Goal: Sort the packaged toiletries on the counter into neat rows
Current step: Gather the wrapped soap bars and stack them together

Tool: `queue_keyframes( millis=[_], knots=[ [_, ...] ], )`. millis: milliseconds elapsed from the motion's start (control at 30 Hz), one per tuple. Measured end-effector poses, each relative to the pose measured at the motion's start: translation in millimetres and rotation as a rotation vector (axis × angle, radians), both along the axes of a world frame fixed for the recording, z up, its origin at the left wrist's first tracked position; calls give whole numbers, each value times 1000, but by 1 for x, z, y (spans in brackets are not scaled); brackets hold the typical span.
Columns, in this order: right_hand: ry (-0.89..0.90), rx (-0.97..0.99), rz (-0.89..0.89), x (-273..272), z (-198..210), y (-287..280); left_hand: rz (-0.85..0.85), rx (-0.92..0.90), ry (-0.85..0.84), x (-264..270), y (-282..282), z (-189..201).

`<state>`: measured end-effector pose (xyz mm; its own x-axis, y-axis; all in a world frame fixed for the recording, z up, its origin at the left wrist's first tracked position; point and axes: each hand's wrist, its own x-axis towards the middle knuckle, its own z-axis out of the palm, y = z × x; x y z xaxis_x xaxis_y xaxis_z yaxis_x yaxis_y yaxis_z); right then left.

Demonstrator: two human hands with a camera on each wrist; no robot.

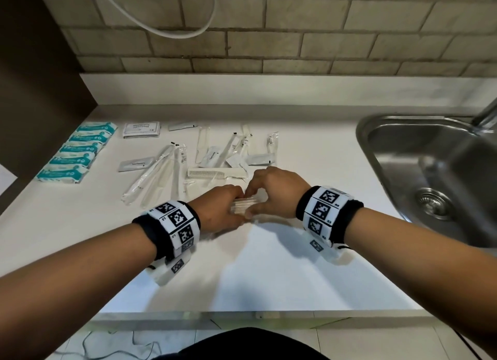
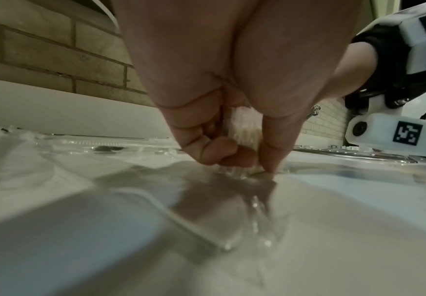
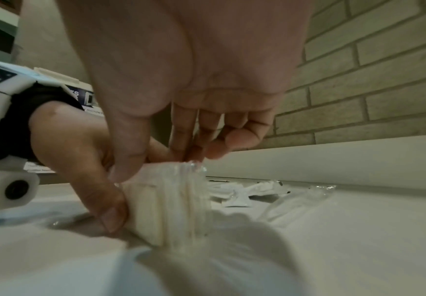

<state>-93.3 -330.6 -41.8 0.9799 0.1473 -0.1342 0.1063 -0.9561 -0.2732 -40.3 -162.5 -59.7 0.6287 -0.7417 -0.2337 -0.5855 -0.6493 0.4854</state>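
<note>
"Toothpaste" on white sachet [image 1: 136, 164]; "microwa…" fragment on box [image 3: 90, 100] behind.

Quick count of the counter: five teal-and-white packets [image 1: 78, 149] lined up in a row at the far left, one small stack of white printed sachets [image 1: 141, 130] behind them, one loose comb [image 1: 212, 173] in the middle. Toothpaste sachets [image 1: 136, 164], I can make out about three labels. The clear-wrapped toothbrushes [image 1: 150, 174] overlap too much to count.
</note>
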Motion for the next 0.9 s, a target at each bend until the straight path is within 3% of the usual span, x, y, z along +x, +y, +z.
queue_keyframes(
  millis=[400, 600, 900],
  knots=[
    [59, 160, -36, 14, -5, 1, 5, -15, -10, 4, 1, 0],
    [58, 186, 57, 15, -7, 0, -36, 9, 13, 6, 3, 3],
    [135, -68, 5, 2, -17, 3, -82, 57, -17, 7, 2, -2]
  ],
)
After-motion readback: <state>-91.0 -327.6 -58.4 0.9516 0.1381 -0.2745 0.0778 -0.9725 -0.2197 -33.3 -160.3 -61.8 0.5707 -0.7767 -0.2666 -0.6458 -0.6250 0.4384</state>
